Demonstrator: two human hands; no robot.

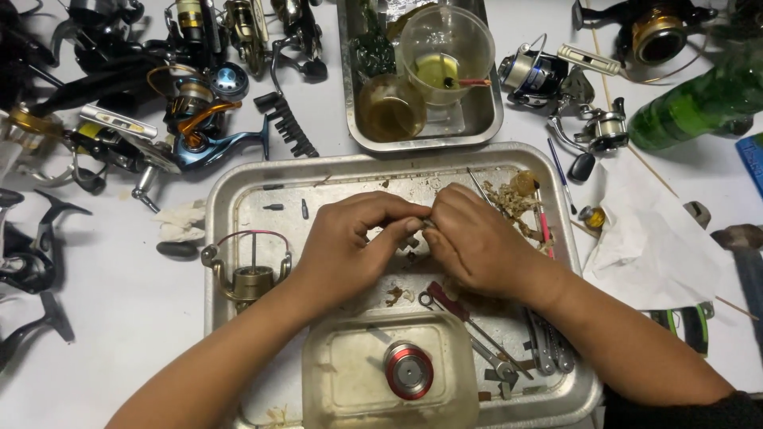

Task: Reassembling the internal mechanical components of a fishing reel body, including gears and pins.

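Note:
My left hand (354, 246) and my right hand (473, 238) meet over the middle of a large metal tray (230, 199). Both pinch a small metal part (420, 226) between their fingertips; most of it is hidden by the fingers. On the tray's left lies a fishing reel body with a pink bail wire (248, 266). A clear plastic tub (389, 373) with a red-rimmed spool (408, 370) sits at the tray's near edge. Pliers and small tools (493, 349) lie under my right wrist.
A smaller metal tray (354, 119) behind holds a plastic cup (445, 44) and a jar of brownish liquid. Several fishing reels (191, 87) crowd the left and back of the white table. A green bottle (699, 99) and a crumpled cloth (652, 238) are on the right.

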